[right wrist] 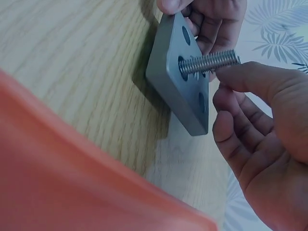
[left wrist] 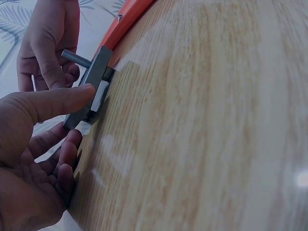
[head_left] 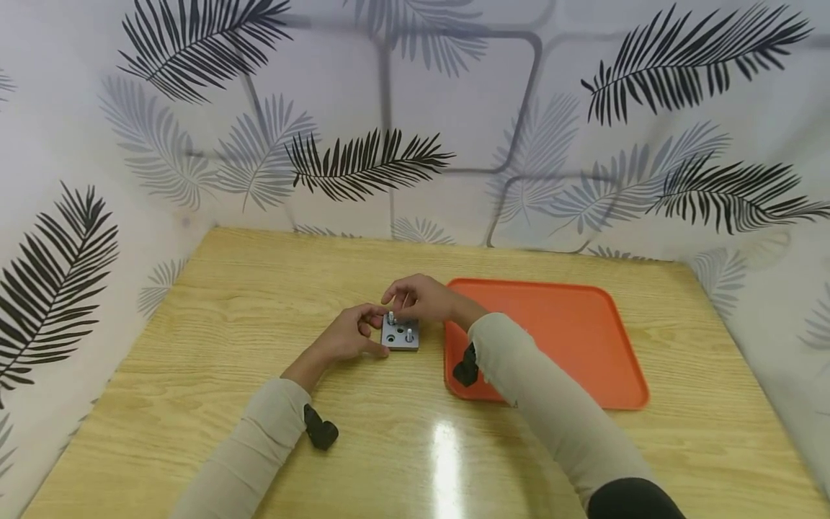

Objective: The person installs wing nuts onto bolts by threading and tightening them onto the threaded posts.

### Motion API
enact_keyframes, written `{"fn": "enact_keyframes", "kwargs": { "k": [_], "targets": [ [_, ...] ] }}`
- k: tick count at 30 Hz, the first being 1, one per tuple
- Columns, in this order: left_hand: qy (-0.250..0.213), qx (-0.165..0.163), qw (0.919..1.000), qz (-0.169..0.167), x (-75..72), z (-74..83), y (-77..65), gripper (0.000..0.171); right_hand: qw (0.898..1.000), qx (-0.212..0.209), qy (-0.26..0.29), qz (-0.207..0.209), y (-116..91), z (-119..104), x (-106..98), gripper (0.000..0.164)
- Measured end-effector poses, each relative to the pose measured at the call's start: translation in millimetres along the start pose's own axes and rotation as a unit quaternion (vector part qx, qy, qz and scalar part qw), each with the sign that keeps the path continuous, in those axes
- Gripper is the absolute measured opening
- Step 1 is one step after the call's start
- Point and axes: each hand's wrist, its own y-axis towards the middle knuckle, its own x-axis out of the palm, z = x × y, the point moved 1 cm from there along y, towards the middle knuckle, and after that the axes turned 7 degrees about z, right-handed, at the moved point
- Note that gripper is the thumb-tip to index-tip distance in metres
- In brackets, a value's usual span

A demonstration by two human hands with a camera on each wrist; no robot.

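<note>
A grey square metal plate [head_left: 400,343] with round holes sits close over the table, bolt heads beneath it. Two threaded bolts stick up through it, a near-right bolt [right wrist: 209,62] and a far-left bolt [head_left: 391,317]. My left hand [head_left: 350,333] grips the plate by its left side, thumb [left wrist: 79,98] along the near edge and fingers at the far edge. From beyond the plate, my right hand [head_left: 424,297] reaches to the far-left bolt with curled fingers. Its thumb [right wrist: 250,79] and forefinger pinch at that bolt's upper end, which they partly hide.
An orange tray [head_left: 570,339] lies on the wooden table [head_left: 259,288] just right of the plate, under my right forearm. A small bolt-like piece [left wrist: 120,18] shows at the tray's rim. Leaf-patterned cloth [head_left: 454,108] hangs behind the table and at its sides.
</note>
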Motion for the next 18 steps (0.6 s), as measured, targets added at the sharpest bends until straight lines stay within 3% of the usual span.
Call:
{"fn": "enact_keyframes", "kwargs": {
  "k": [12, 18],
  "targets": [
    [-0.014, 0.001, 0.9999, 0.002, 2.9, -3.0, 0.8, 0.068, 0.999, 0.019, -0.041, -0.011, -1.5, 1.4, 2.9, 0.012],
    [-0.01, 0.001, 1.0, 0.0, 0.8, -0.9, -0.8, 0.068, 0.999, 0.0, -0.027, 0.022, -3.2, 2.0, -5.1, 0.013]
  ]
}}
